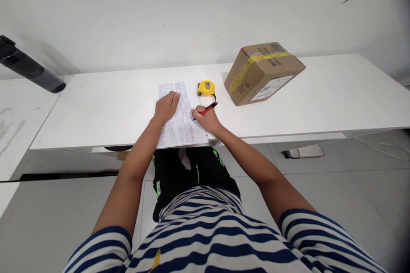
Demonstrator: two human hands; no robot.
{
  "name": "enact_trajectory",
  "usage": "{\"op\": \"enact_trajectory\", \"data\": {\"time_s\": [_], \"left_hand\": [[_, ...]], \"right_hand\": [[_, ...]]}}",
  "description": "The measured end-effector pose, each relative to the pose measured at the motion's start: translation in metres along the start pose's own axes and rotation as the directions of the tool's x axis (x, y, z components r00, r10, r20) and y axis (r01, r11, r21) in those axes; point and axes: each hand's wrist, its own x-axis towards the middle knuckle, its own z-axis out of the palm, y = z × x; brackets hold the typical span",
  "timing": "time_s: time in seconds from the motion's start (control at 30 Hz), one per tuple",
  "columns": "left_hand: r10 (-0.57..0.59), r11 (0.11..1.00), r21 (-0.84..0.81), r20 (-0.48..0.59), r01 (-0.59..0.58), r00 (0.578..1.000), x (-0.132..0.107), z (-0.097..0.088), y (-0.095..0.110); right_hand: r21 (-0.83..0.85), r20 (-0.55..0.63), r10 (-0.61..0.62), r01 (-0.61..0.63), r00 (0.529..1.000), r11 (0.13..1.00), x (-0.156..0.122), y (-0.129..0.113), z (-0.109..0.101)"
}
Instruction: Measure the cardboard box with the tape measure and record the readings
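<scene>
A sheet of paper (172, 132) covered in dense columns of handwriting lies on the white desk in front of me. Resting on its upper left part is my left hand (166, 106), closed with the fingers curled under and the thumb on top. My right hand (206, 118) is closed around a red and black pen (209, 108). The pen slants, its tip down at the paper's right side. Just beyond that hand sits a yellow tape measure (206, 88) with a dark strap.
A taped cardboard box (264, 72) with a white label stands on the desk at right. At far left is a dark cylindrical bottle (32, 68). A wall (179, 17) runs behind the desk (96, 111). Below at right, a pale flat object (306, 151) and a white cable (381, 145) show.
</scene>
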Motion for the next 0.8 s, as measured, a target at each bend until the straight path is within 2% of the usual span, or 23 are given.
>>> {"op": "enact_trajectory", "data": {"time_s": [0.23, 0.4, 0.63, 0.8], "left_hand": [[-0.003, 1.0, -0.019, 0.011, 0.003, 1.0, -0.001, -0.0018, 0.0022], [0.003, 1.0, -0.014, 0.01, -0.003, 1.0, -0.0004, -0.0016, 0.0018], [-0.012, 1.0, -0.028, 0.015, 0.013, 1.0, -0.0009, -0.0017, 0.0025], [-0.01, 0.999, -0.036, 0.014, 0.01, 1.0, -0.0011, -0.002, 0.0022]], "right_hand": [[0.018, -0.072, 0.017, -0.016, 0.997, 1.0, -0.0012, 0.0013, 0.0012], [0.042, -0.019, 0.022, -0.021, 1.0, 0.999, -0.0005, 0.0024, 0.0008], [0.033, -0.048, -0.002, 0.003, 0.999, 0.999, -0.0012, 0.0018, 0.0007], [0.008, -0.095, 0.023, -0.022, 0.995, 1.0, -0.0008, 0.0033, 0.0011]]}}
